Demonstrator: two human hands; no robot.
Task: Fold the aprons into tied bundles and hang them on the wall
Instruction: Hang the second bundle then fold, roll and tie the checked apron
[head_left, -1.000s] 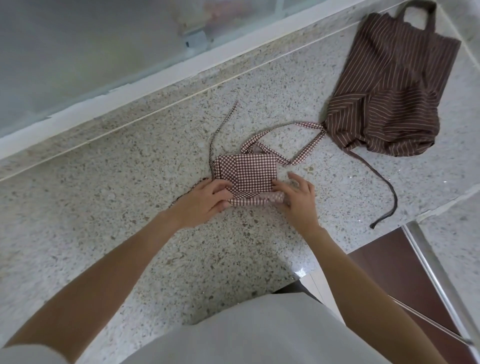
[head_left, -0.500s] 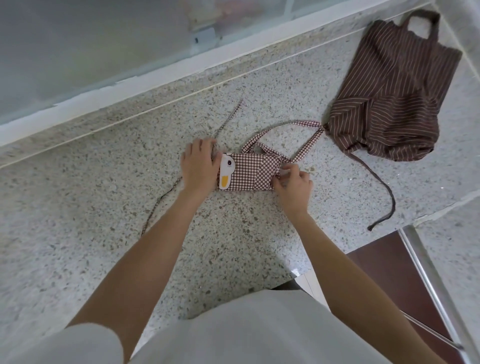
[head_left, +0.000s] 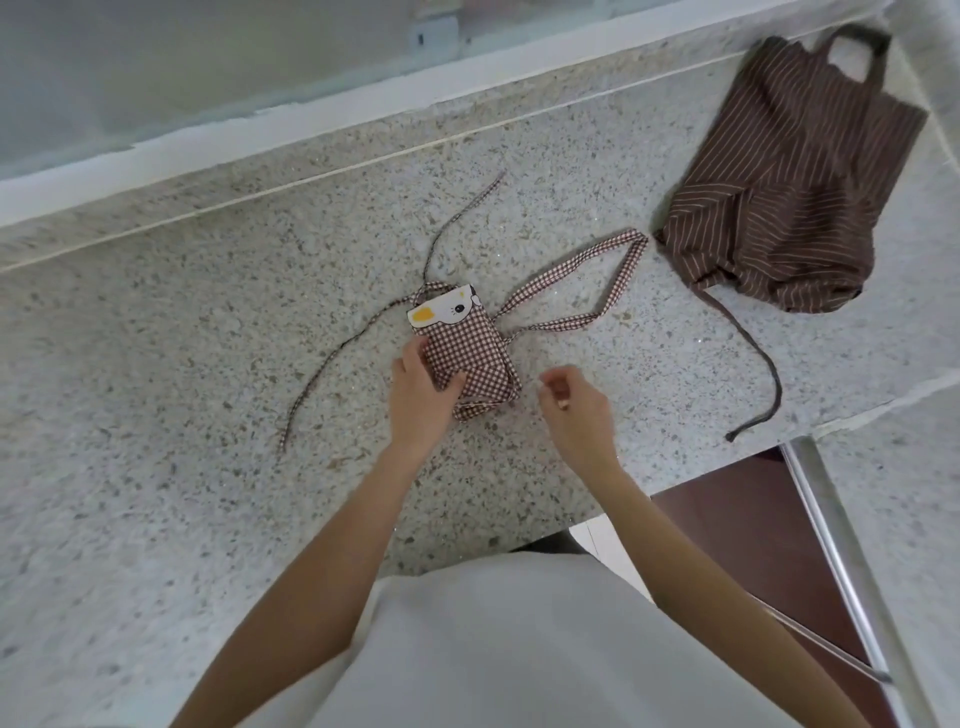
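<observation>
A brown-and-white checked apron (head_left: 475, 353) lies folded into a small thick bundle on the speckled stone counter (head_left: 182, 415), a white and yellow patch showing at its far end. Its neck loop (head_left: 618, 275) trails to the right and thin ties (head_left: 332, 358) trail left and away. My left hand (head_left: 421, 389) grips the bundle's near left side, thumb on top. My right hand (head_left: 571, 405) hovers just right of the bundle, fingers loosely curled, holding nothing. A brown striped apron (head_left: 789, 182) lies crumpled at the far right.
A white ledge (head_left: 311, 124) and frosted panel run along the counter's far side. The striped apron's dark tie (head_left: 763, 384) snakes toward the counter's right front edge. Below that edge are a dark brown floor (head_left: 753, 545) and a metal rail (head_left: 831, 545).
The bundle has been turned so it lies lengthwise away from me. My left hand shifted from its far left end to its near side, and my right hand let go and drew back.
</observation>
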